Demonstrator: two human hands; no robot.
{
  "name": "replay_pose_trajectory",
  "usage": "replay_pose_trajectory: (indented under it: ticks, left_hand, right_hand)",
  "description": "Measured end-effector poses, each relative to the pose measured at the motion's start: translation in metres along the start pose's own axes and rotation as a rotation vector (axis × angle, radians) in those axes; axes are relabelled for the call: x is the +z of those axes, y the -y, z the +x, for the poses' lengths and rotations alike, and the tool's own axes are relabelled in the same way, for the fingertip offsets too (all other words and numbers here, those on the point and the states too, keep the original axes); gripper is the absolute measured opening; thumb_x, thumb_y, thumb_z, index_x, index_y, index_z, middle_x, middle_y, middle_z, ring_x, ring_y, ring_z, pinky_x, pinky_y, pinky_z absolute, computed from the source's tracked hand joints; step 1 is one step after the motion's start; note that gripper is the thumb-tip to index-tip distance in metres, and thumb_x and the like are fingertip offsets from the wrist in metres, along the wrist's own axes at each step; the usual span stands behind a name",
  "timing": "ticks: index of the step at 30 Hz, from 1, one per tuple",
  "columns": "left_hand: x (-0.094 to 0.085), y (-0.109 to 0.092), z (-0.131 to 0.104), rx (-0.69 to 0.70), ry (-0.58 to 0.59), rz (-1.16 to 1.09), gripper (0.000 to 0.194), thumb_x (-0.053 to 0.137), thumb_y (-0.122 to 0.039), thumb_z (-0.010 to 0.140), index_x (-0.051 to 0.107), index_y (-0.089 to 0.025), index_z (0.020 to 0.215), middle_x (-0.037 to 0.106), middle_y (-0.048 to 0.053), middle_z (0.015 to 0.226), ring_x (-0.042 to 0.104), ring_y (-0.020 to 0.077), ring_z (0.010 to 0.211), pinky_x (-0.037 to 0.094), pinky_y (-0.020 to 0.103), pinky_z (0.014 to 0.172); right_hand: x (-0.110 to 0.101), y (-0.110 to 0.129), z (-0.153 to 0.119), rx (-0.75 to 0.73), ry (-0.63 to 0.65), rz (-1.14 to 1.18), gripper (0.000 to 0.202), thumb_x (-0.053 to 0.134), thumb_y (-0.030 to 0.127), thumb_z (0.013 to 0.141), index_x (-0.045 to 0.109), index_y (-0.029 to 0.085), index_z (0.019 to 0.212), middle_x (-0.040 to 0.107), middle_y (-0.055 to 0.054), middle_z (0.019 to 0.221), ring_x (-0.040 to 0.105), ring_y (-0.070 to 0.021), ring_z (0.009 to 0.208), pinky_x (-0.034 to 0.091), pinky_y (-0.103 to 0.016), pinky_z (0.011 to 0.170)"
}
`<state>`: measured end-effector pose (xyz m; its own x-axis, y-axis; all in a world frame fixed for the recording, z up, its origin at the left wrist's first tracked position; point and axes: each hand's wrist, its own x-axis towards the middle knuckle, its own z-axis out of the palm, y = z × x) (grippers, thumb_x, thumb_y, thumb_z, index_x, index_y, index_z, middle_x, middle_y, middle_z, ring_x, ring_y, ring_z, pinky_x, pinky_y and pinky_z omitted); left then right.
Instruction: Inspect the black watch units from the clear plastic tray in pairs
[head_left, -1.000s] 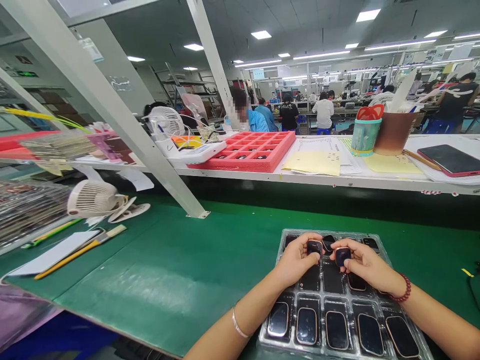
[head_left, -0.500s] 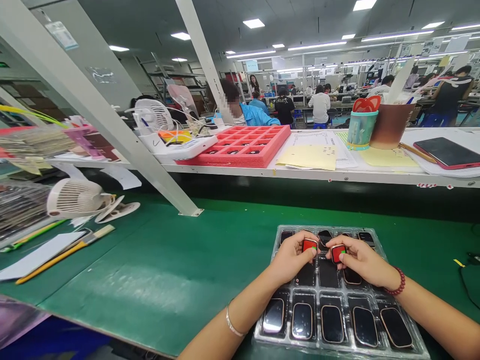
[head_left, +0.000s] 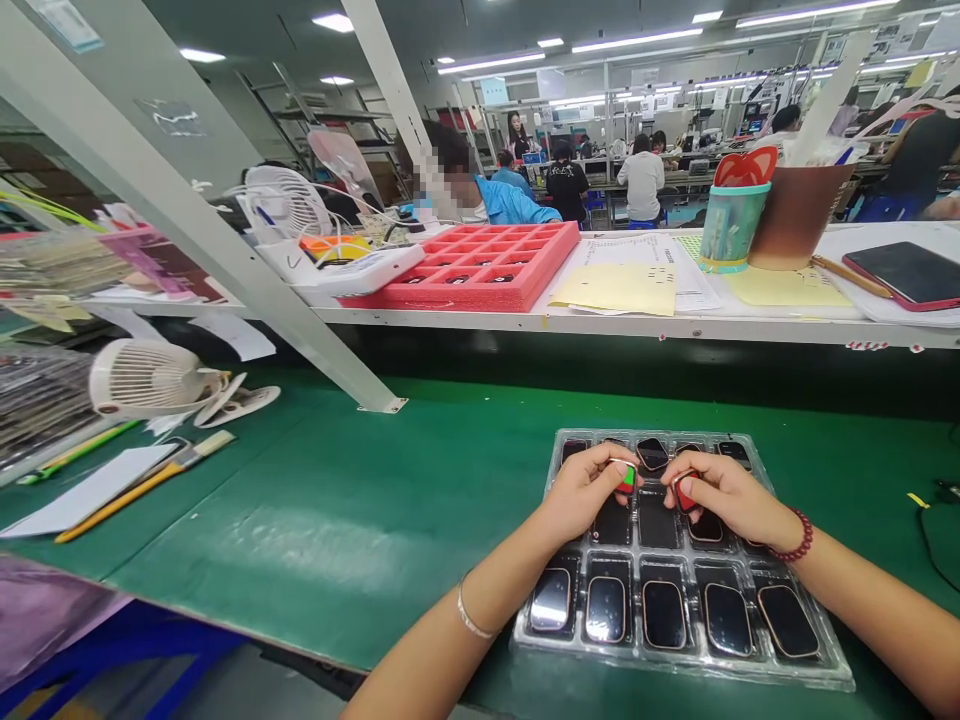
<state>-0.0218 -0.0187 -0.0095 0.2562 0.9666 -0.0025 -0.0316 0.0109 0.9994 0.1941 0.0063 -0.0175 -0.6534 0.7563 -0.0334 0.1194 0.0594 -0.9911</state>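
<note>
A clear plastic tray [head_left: 630, 648] on the green table holds several dark watch-like devices with rounded corners, such as the one in the front row [head_left: 664, 615]. Above its left part, my left hand [head_left: 589, 490] pinches a small watch-like device [head_left: 625, 478] with a red and green lit screen. My right hand [head_left: 724, 500] grips a second small device [head_left: 685, 492], its screen red and partly covered by the thumb. Both hands are over the tray's back rows, a short gap apart, and hide some compartments.
A shelf [head_left: 615, 326] crosses behind the table, bearing a red foam tray [head_left: 517, 292], papers, cups and a phone [head_left: 907, 272]. At left are a small fan [head_left: 146, 380], a brush [head_left: 135, 503] and a slanted post [head_left: 285, 305]. People sit farther back.
The view has tilted down slightly. The left device's screen now shows more green, and the right device is turned and more covered by my fingers. Both hands still hold their devices.
</note>
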Motion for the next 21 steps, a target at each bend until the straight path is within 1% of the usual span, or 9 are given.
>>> replay_pose_trajectory:
  ticks: [4, 9, 16, 19, 21]
  left_hand:
    - [-0.0010, 0.0024, 0.0005, 0.018, -0.009, 0.020, 0.033, 0.057, -0.043, 0.080, 0.062, -0.013, 0.092, 0.067, 0.006, 0.079, 0.058, 0.0107, 0.059, 0.042, 0.021, 0.050]
    - [-0.0029, 0.0065, 0.0013, -0.003, -0.018, 0.038, 0.034, 0.056, -0.040, 0.082, 0.061, -0.014, 0.102, 0.068, 0.008, 0.087, 0.060, 0.0118, 0.061, 0.036, 0.019, 0.047]
    - [-0.0033, 0.0074, 0.0006, 0.004, 0.010, 0.059, 0.035, 0.055, -0.033, 0.082, 0.057, -0.016, 0.113, 0.066, 0.008, 0.095, 0.063, 0.0142, 0.069, 0.039, 0.020, 0.052]
    - [-0.0020, 0.0059, -0.0005, 0.003, 0.009, 0.055, 0.036, 0.057, -0.028, 0.081, 0.056, -0.017, 0.115, 0.065, 0.008, 0.099, 0.063, 0.0149, 0.072, 0.040, 0.021, 0.053]
    - [-0.0010, 0.0047, -0.0010, 0.000, 0.018, 0.039, 0.036, 0.058, -0.025, 0.080, 0.056, -0.017, 0.115, 0.065, 0.009, 0.102, 0.063, 0.0152, 0.075, 0.043, 0.022, 0.057]
  right_hand:
    - [0.0002, 0.0007, -0.0001, -0.009, 0.002, -0.014, 0.022, 0.054, 0.037, 0.087, 0.060, 0.017, 0.093, 0.064, -0.005, 0.078, 0.059, -0.0136, 0.070, 0.050, -0.023, 0.056]
    - [0.0018, 0.0021, -0.0004, -0.012, -0.011, -0.023, 0.020, 0.056, 0.035, 0.085, 0.060, 0.017, 0.092, 0.064, -0.004, 0.077, 0.059, -0.0142, 0.068, 0.050, -0.023, 0.054]
    - [0.0027, 0.0030, -0.0003, -0.037, -0.001, -0.030, 0.018, 0.056, 0.030, 0.084, 0.058, 0.017, 0.098, 0.063, -0.006, 0.084, 0.060, -0.0157, 0.076, 0.052, -0.026, 0.060]
    - [0.0037, 0.0046, -0.0005, -0.043, -0.012, -0.026, 0.022, 0.056, 0.029, 0.084, 0.056, 0.019, 0.103, 0.063, -0.006, 0.089, 0.059, -0.0165, 0.079, 0.052, -0.028, 0.064]
    - [0.0041, 0.0049, -0.0006, -0.040, -0.013, -0.025, 0.024, 0.056, 0.029, 0.083, 0.055, 0.019, 0.105, 0.062, -0.005, 0.089, 0.059, -0.0164, 0.078, 0.052, -0.029, 0.064]
